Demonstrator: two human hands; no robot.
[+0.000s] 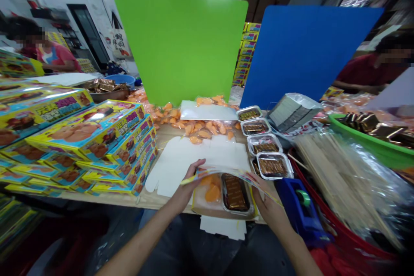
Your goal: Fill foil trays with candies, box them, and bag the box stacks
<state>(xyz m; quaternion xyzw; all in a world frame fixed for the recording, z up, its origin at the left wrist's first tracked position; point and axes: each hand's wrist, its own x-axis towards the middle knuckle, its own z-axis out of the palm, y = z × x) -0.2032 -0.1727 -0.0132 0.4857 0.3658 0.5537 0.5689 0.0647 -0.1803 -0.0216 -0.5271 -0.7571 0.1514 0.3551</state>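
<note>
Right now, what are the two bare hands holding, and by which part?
An open, yellow-edged cardboard box, by its thin, bent top panel: the left hand holds the panel's left end, the right hand its right end.

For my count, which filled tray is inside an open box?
The tray beside the right hand, with orange pieces in that box; other trays sit outside.

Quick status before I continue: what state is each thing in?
Left hand: holding carton at left
Right hand: holding it at right
Carton: open, orange packet and foil tray inside
Stacked boxes: closed
White cardboard: lying flat
Green basin: holding brown packets
Green board: standing
Blue board: standing
</note>
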